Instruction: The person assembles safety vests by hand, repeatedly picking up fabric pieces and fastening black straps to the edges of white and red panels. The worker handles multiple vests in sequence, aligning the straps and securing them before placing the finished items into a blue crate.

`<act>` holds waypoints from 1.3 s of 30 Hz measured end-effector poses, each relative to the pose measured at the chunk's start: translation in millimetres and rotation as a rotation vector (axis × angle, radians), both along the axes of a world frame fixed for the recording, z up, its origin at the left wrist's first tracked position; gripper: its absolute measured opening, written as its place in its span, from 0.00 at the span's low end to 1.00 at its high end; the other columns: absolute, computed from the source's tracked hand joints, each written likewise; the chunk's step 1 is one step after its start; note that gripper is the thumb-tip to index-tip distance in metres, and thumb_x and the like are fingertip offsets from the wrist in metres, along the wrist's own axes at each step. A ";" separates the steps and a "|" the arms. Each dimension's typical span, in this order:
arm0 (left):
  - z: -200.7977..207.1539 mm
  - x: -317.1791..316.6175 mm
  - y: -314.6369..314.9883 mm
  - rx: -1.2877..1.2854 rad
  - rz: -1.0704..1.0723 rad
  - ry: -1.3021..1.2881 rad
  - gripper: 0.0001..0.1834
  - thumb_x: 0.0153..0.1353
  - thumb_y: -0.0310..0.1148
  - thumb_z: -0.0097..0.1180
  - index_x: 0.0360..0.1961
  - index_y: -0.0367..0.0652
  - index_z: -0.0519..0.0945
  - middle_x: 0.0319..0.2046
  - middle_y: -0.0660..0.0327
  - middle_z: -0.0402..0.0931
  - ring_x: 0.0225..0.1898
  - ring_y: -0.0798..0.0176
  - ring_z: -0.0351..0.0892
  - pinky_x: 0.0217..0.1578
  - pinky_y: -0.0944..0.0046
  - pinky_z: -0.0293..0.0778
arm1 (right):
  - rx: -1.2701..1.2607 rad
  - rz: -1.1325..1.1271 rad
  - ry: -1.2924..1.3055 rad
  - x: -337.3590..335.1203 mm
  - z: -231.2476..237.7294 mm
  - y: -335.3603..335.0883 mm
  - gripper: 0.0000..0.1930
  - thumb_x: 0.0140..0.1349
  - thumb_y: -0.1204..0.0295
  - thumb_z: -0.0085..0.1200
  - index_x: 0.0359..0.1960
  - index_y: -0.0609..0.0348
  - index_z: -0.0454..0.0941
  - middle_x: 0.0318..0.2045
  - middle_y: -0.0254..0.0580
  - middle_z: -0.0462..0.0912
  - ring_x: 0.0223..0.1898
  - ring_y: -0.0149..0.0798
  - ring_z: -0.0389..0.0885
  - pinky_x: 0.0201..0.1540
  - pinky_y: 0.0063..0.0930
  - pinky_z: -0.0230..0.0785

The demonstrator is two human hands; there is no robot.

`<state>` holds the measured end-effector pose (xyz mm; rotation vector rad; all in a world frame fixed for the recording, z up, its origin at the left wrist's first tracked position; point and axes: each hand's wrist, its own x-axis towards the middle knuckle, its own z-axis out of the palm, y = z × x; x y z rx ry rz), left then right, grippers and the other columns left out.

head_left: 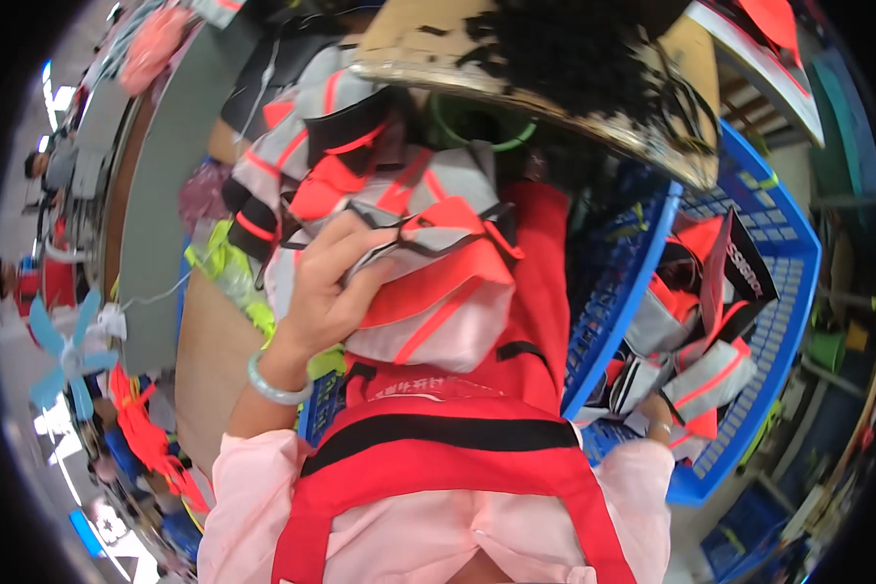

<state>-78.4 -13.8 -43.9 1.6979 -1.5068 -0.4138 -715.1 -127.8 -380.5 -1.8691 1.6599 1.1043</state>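
Note:
My left hand [336, 282], with a pale bangle at the wrist, is closed on the black-trimmed edge of a grey-and-orange fabric piece [438, 316]. That piece rests on a heap of similar grey, orange and black sewn pieces [336, 107] in front of me. My right hand [659, 419] reaches into a blue plastic basket [793, 321] at my right. Its fingers are largely hidden among more grey, orange and black pieces [715, 380], so whether they grip one cannot be seen.
Above the heap, a worn wooden board [409, 39] carries a pile of black scraps [565, 58]. A green bin [487, 131] sits beneath it. My red apron [457, 438] spans my lap. At the left stand a grey panel [170, 204] and a blue fan [71, 355].

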 end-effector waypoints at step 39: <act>41.3 41.3 -49.9 0.219 -0.236 0.368 0.10 0.55 0.30 0.64 0.27 0.39 0.74 0.22 0.73 0.68 0.26 0.80 0.64 0.26 0.74 0.61 | 0.379 -0.004 -1.806 480.7 299.4 -78.7 0.23 0.70 0.59 0.41 0.55 0.67 0.72 0.50 0.45 0.78 0.52 0.36 0.74 0.58 0.31 0.62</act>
